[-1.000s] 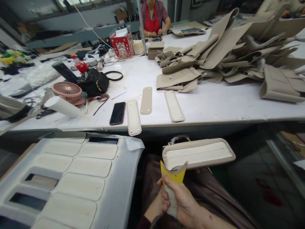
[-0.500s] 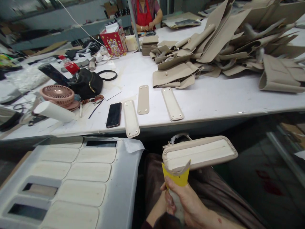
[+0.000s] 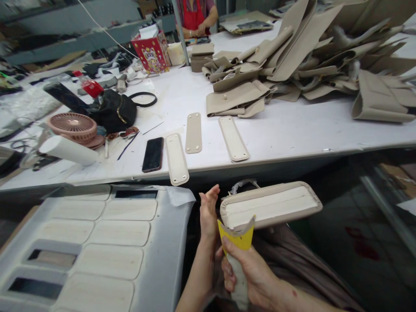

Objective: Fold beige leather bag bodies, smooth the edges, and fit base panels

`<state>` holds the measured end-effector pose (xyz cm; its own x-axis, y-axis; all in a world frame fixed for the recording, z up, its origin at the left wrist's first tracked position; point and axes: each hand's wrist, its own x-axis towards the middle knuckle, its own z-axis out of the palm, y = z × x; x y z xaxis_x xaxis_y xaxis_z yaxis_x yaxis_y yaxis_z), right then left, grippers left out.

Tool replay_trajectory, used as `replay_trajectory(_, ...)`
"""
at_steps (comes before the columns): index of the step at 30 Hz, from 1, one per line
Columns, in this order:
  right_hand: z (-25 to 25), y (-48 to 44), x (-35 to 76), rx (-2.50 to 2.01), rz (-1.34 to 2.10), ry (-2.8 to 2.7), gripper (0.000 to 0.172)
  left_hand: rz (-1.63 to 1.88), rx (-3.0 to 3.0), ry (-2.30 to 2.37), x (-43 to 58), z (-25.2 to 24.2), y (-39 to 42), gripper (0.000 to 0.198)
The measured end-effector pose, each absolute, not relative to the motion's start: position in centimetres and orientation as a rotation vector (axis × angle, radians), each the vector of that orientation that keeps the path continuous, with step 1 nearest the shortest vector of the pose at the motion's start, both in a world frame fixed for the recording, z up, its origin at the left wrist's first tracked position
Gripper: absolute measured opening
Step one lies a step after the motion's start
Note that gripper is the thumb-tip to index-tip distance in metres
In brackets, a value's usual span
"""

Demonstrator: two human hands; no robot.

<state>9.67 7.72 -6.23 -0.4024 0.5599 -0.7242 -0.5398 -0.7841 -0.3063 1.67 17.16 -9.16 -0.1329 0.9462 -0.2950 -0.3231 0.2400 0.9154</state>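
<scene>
A beige bag point(image 3: 305, 186) lies across my lap, its long white underside point(image 3: 273, 206) facing up. Close to the bag's left end, my left hand point(image 3: 209, 210) is raised with its fingers stretched out, holding nothing. My right hand point(image 3: 248, 268) is wrapped round the pale grey handle of a hand tool point(image 3: 238, 238) with a flared yellow head. The head's curved front edge overlaps the bag's near left corner in view; I cannot tell whether they touch. The exact kind of tool is unclear.
At left, a grey rack point(image 3: 165, 251) carries several cream rounded panels point(image 3: 113, 260). On the white table point(image 3: 286, 134) lie a phone point(image 3: 152, 154), three riveted strips point(image 3: 194, 133), a pink fan point(image 3: 73, 125) and a pile of beige bag pieces point(image 3: 292, 65). Someone in a red apron point(image 3: 193, 17) stands behind.
My left hand has come away from beside the tool handle and moved up to the bag's left end, its fingers now extended. My right hand keeps the tool in nearly the same place.
</scene>
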Motion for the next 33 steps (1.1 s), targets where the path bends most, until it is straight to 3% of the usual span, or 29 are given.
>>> replay_trajectory(6, -6.4, 8.0, 9.9, -1.171, 2.202, -0.005, 0.058, 0.979, 1.105, 1.138, 1.6, -6.7, 17.9, 0.059)
replay_trajectory(23, -7.3, 8.5, 11.6, -1.137, 2.331, -0.102, 0.059, 0.965, 1.057, 1.344, 2.8, -7.1, 18.0, 0.046)
replay_trajectory(33, -6.8, 10.3, 13.7, -1.099, 2.393, -0.098, 0.063, 0.829, 1.488, 1.709, 4.6, -5.8, 19.0, 0.044)
